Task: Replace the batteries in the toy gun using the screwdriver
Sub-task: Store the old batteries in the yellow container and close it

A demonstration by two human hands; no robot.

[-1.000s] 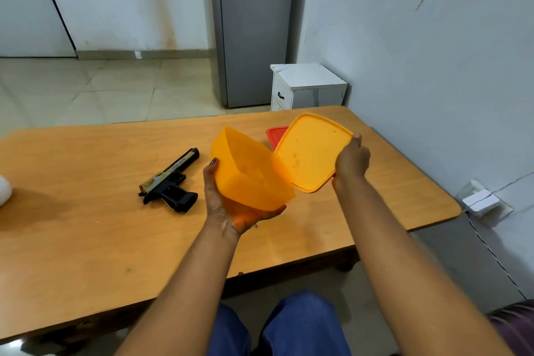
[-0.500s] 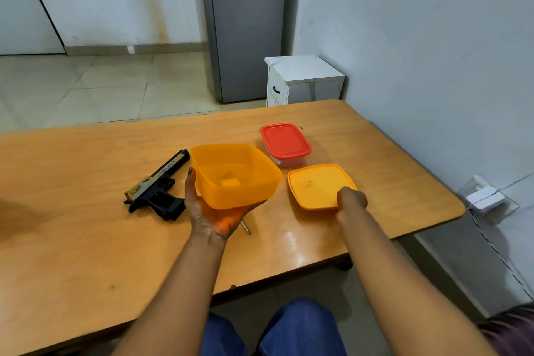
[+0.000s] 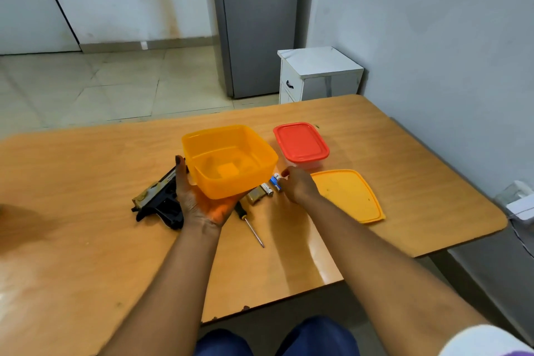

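Still prepping: left hand (image 3: 199, 202) cupping emptied orange container (image 3: 229, 160) above table (image 3: 86, 254); right hand (image 3: 297, 186) pinching battery (image 3: 276, 180). Screwdriver (image 3: 249, 222), toy gun (image 3: 159, 199) lying untouched beside. Unscrewing, swapping, closing all remaining.

You are sitting in a plain room of a home, by the look of it. The wooden surface (image 3: 404, 153) in front of you is a domestic table with rounded corners, pushed near a bare painted wall (image 3: 433, 37) at 2 o'clock. A tall grey refrigerator (image 3: 257, 20) stands at 12 o'clock on a pale tiled floor (image 3: 101, 84), with a small white cabinet (image 3: 318, 75) with a dark drawer handle just beside it. Plastic food boxes lie on the surface: an orange container (image 3: 231, 165), its orange lid (image 3: 346, 196) and a red-lidded box (image 3: 300, 143). At 3 o'clock a white wall socket (image 3: 520, 205) carries a cable.
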